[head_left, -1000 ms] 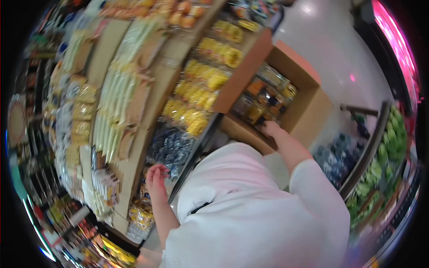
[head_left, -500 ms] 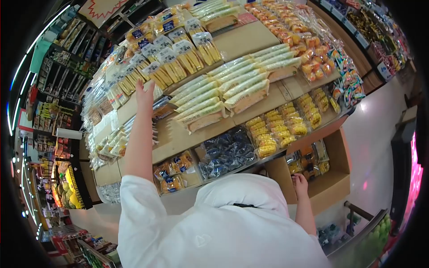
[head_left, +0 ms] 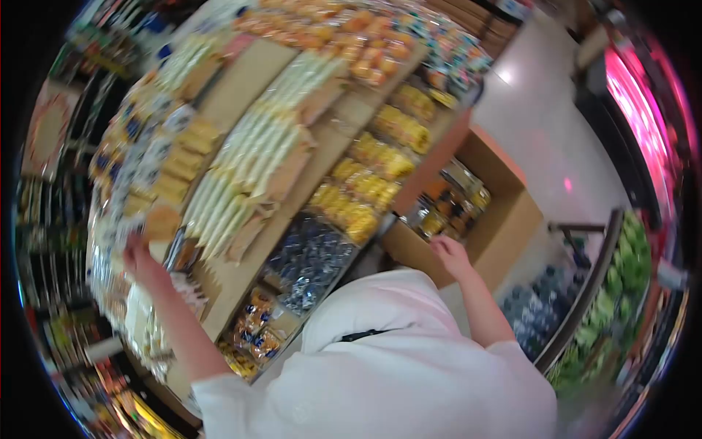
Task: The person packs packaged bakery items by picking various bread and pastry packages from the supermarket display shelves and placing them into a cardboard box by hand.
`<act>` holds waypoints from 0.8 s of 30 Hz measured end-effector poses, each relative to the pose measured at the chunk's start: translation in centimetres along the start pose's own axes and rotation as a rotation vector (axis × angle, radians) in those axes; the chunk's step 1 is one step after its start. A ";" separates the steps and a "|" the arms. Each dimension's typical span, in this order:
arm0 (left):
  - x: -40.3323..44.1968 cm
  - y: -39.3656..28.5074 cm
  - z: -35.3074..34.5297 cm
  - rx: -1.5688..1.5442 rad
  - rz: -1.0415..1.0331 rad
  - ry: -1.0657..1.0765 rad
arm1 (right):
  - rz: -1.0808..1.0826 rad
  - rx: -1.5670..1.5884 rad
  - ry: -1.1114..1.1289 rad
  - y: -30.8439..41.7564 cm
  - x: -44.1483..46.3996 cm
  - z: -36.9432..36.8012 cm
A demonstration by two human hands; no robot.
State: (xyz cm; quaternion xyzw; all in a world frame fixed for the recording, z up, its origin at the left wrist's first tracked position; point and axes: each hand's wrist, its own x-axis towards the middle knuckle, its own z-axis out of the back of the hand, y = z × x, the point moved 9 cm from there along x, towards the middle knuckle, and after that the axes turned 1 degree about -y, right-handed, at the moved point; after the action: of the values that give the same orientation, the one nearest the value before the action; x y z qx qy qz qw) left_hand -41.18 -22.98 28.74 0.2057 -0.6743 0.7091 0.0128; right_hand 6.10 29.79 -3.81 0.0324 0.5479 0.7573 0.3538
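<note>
My left hand (head_left: 137, 254) reaches over the left part of the display and is blurred. Its fingers seem closed on a packaged bread (head_left: 162, 222), tan with a clear wrapper. Beside it are rows of packaged yellow sandwiches (head_left: 175, 172) with white labels, and long wrapped breads (head_left: 245, 172) in pale sleeves. My right hand (head_left: 449, 256) is over the near edge of an open cardboard box (head_left: 504, 241), with fingers apart and nothing visible in them. Inside the box lie several packaged baked goods (head_left: 450, 201).
Yellow packets (head_left: 365, 172) and dark blue wrapped packets (head_left: 311, 256) fill the display's front compartments. Packaged orange buns (head_left: 373, 51) lie at its far end. A rack with green vegetables (head_left: 596, 322) and a dark railing stands at my right. Pale floor (head_left: 548, 110) runs beyond the box.
My view has turned to the right. My left hand was spread over the sandwich row and now has the tan packaged bread at its fingers. My right hand stays by the box.
</note>
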 end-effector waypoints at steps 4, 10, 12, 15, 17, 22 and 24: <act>-13.7 -3.8 -6.2 0.043 0.103 0.023 | 0.206 0.251 0.200 12.0 -1.3 -1.1; -33.5 -1.1 -21.5 -0.248 0.477 0.792 | 0.469 0.323 0.503 23.7 -4.4 -0.9; -37.1 -0.4 -23.4 -0.148 0.503 0.879 | 0.643 0.208 0.406 24.0 -4.4 0.1; -39.6 1.4 -24.4 -0.001 0.482 1.016 | 0.208 0.350 0.565 17.8 -1.8 -0.9; -40.7 1.4 -26.2 0.126 0.447 1.109 | 0.241 0.297 0.502 15.9 -0.6 0.8; -42.5 3.3 -25.9 -0.009 0.808 1.102 | 0.439 -0.199 0.332 6.0 5.3 4.2; -41.9 3.6 -25.1 0.027 0.789 1.063 | 0.351 -0.396 0.308 -0.5 7.3 4.6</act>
State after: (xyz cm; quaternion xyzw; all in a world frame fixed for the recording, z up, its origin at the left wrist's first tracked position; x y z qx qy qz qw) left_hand -10.83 11.70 12.25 -0.4346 -0.5919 0.6740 0.0804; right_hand 2.92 37.79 -4.91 -0.0583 0.4230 0.8949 0.1298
